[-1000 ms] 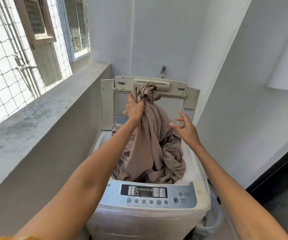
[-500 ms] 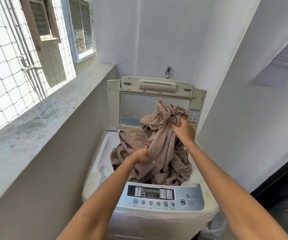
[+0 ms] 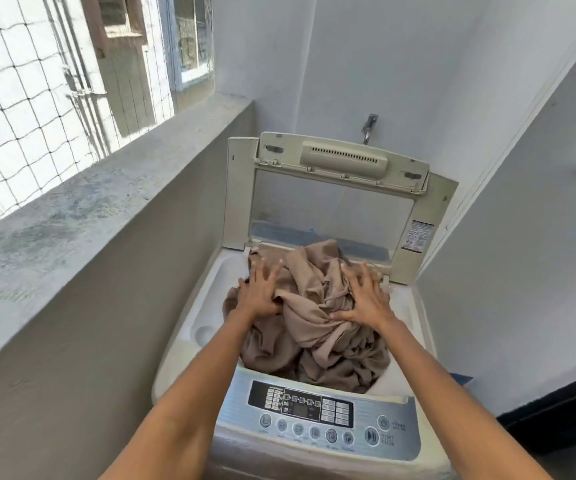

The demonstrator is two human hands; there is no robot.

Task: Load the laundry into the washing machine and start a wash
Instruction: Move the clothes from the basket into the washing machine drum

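At the centre of the frame a heap of tan laundry (image 3: 317, 317) fills the drum opening of the top-loading washing machine (image 3: 210, 306) and bulges above its rim, with the left hand (image 3: 260, 292) and the right hand (image 3: 366, 299) both laid flat on top of it, fingers spread and straight, pressing rather than clasping the cloth. The lid (image 3: 331, 188) stands upright at the back, just behind the heap, and the control panel (image 3: 314, 415) lies at lower centre, between the two forearms. A concrete ledge (image 3: 89, 209) runs along the left beneath a netted window (image 3: 37, 81) at upper left, and a tap (image 3: 369, 128) sticks out of the wall above the lid.
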